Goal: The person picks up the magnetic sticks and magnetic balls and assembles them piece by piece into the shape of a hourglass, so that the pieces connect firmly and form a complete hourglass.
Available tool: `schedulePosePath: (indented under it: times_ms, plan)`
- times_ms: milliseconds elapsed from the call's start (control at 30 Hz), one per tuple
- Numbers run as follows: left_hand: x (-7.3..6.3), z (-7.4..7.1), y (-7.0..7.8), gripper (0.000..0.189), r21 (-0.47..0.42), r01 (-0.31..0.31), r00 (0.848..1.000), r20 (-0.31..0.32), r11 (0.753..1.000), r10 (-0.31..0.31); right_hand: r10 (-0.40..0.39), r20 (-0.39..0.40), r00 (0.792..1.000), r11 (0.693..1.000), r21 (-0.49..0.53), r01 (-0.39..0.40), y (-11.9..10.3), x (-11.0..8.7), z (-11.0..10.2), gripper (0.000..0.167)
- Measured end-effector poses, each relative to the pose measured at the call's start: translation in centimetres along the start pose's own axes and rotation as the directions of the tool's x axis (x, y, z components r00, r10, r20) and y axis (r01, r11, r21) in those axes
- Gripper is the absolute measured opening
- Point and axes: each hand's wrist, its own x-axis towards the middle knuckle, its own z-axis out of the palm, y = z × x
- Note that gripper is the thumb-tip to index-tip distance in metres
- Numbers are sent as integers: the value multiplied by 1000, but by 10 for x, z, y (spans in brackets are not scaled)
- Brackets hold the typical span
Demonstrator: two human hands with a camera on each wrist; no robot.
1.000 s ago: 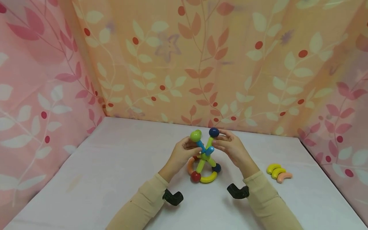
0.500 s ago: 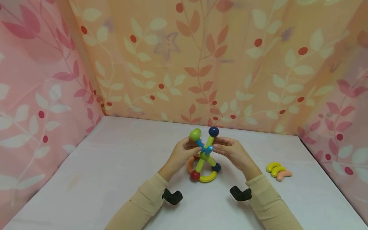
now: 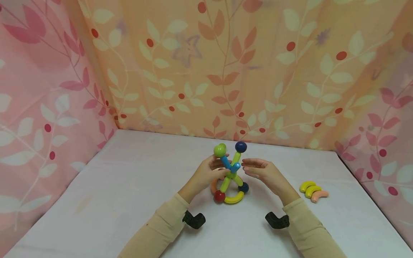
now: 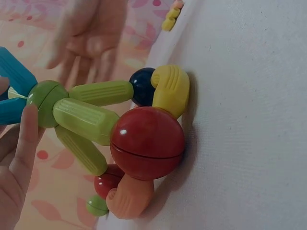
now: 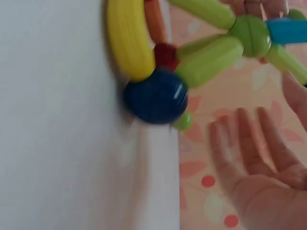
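fingers of the right hand (image 3: 267, 173) had just come away from the upper lime rod (image 3: 236, 158); half a second earlier they seemed to be up against it, and now a gap showed between. that hand was loosely spread and held nothing. the left hand (image 3: 204, 176) had slackened too, its thumb and fingers fairly straight around the middle of the ball-and-rod structure (image 3: 231, 175), with no firm grip visible; whether a fingertip touched it could not be told. the structure stood upright on the white table (image 3: 129, 193), between the hands, on a base that included a red ball (image 3: 219, 196) and a yellow curved piece (image 3: 234, 199). it had hardly shifted as the hands eased off, which suggested it could bear its own weight and that the steadying was probably nearly over. three spare curved pieces (image 3: 311, 191) lay well apart to the right, unmoved.
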Motion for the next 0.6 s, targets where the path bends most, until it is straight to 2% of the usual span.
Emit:
schedulePosePath:
  times_ms: [133,233,333,433,500,600]
  plan:
    - [1,-1,-1,55,13,11,1000,14,1000,-11,135,103,986,982,-147,-119,14,-2,-7,58]
    - [0,-2,-2,53,41,27,1000,-6,999,-26,157,160,975,971,-203,-123,20,-1,-4,55]
    - [-2,-3,-2,51,65,33,999,-27,997,-32,138,158,978,968,-230,-99,21,4,1,50]
    - [-1,-6,-1,55,69,29,999,-21,997,-28,144,157,977,962,-254,-101,19,13,-1,47]
    - [-1,-8,1,59,68,32,999,-14,997,-31,159,177,971,962,-247,-113,16,22,-7,48]
    - [0,-11,2,59,67,38,999,-14,997,-37,172,146,974,966,-220,-138,8,41,-16,49]
